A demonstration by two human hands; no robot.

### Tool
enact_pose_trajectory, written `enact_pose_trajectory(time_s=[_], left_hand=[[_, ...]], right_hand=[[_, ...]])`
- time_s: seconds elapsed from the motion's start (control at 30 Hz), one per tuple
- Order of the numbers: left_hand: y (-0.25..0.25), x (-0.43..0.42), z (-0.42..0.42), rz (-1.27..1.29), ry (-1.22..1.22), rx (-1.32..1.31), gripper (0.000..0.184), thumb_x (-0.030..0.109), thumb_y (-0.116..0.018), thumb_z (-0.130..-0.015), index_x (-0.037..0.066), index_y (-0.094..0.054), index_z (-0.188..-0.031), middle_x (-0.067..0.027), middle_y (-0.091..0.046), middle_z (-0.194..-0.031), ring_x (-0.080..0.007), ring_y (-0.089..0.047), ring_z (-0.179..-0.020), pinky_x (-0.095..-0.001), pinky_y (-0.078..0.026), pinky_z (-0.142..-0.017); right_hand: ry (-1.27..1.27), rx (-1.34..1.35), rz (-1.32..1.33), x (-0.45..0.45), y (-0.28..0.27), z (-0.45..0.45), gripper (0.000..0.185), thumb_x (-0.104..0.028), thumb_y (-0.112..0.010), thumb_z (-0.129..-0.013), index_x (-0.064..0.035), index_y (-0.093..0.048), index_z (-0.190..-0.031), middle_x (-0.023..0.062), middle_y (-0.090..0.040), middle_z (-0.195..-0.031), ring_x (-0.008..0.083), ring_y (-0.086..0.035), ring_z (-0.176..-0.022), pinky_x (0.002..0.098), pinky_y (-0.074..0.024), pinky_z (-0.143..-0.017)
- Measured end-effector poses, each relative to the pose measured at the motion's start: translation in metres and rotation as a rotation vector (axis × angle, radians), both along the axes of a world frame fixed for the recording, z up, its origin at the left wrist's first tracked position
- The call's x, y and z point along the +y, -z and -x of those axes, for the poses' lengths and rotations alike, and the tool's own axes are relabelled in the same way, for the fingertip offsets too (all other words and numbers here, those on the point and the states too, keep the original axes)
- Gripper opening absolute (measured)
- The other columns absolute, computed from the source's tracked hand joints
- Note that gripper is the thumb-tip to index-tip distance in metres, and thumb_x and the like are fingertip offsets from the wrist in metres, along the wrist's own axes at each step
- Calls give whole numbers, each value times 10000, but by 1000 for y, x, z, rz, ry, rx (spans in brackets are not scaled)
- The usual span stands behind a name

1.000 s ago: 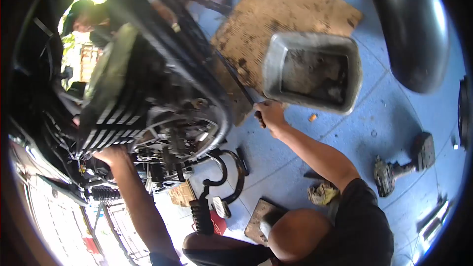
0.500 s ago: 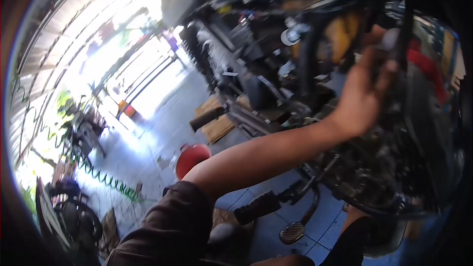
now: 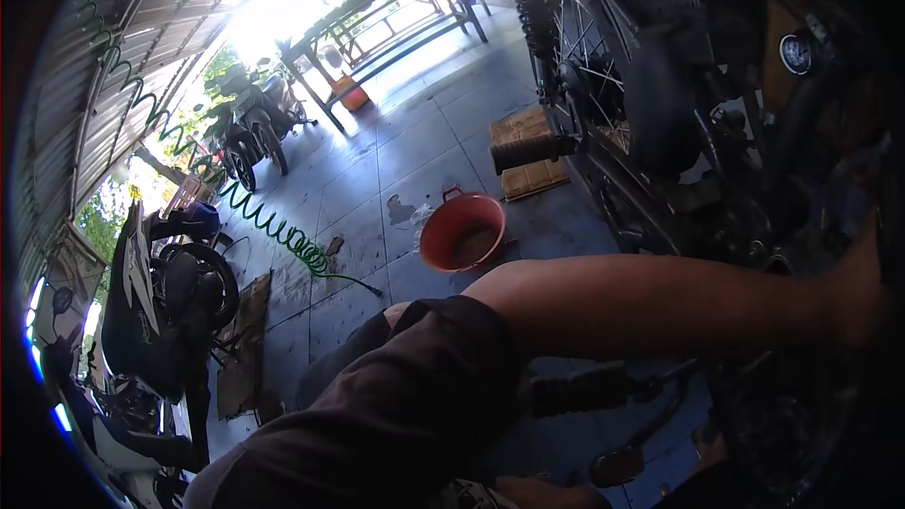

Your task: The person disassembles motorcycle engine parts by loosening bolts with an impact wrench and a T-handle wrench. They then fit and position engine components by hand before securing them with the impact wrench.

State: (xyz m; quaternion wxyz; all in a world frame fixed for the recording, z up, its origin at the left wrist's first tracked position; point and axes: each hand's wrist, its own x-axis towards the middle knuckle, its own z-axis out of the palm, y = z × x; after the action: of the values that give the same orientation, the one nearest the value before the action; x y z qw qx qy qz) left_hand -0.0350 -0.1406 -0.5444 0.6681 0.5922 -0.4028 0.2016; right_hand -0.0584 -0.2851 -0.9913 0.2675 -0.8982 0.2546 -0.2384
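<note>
My left arm, in a dark sleeve, stretches across the view to a motorcycle (image 3: 650, 123) standing on the right. My left hand (image 3: 858, 287) is at the dark right edge, against the frame and engine area; its fingers are lost in shadow. Below the forearm are a rubber footpeg (image 3: 580, 390) and a metal pedal (image 3: 617, 467). My right hand cannot be made out. A bit of skin beside dark cloth shows low on the right, but I cannot tell which limb it is.
A red basin (image 3: 462, 232) sits on the blue tiled floor, near cardboard (image 3: 530, 153) by the rear wheel. A coiled green hose (image 3: 273, 226) runs down to the floor. Other motorcycles (image 3: 156, 302) stand left, and a metal-framed bench (image 3: 396, 24) stands at the back.
The view has swung left, so the basin, bench and motorcycle appear farther right. My left hand, earlier seen with bent fingers high among the motorcycle's parts, is now at the right edge.
</note>
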Motion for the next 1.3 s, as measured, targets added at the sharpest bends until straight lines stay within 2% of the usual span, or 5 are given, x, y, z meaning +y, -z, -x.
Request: enact_pose_trajectory(time_s=[0.73,0.83,0.97,1.17,1.3], left_hand=[[-14,8,7,-234,81,217,473,404,-495,-979,-51,-518,-1109,-213,-609,-916,-323,-616,-937,-455,-474,-839],[11,-18,-10,85,-120,-150,178,110,-492,-919,-31,-432,-1010,-257,-507,-1030,-407,-507,-973,-469,-405,-845],[2,-7,-5,85,166,12,314,166,-532,-916,-50,-476,-1138,-273,-537,-1041,-418,-526,-1045,-444,-408,-925],[-6,-5,2,151,292,122,299,234,-626,-920,-29,-645,-1060,-53,-653,-911,-97,-556,-794,-246,-444,-714],[-12,5,3,145,335,274,300,201,-536,-908,-26,-654,-1065,-65,-650,-976,-137,-579,-862,-263,-443,-800]], right_hand=[[66,-21,72,-28,-18,36,321,-260,-557,-896,13,-608,-1058,232,-666,-924,423,-622,-895,488,-490,-733],[74,-45,88,-31,-21,43,321,-260,-556,-897,13,-608,-1057,235,-665,-926,427,-620,-899,489,-490,-734],[85,-120,171,-38,-32,65,321,-260,-555,-898,14,-607,-1057,239,-663,-928,432,-618,-905,490,-489,-735],[-36,-335,693,-59,-54,103,321,-261,-553,-899,15,-606,-1055,244,-661,-932,439,-614,-913,493,-488,-737],[98,-104,-38,3,-127,191,303,-240,-555,-918,37,-575,-1038,290,-623,-898,479,-592,-867,510,-460,-734]])
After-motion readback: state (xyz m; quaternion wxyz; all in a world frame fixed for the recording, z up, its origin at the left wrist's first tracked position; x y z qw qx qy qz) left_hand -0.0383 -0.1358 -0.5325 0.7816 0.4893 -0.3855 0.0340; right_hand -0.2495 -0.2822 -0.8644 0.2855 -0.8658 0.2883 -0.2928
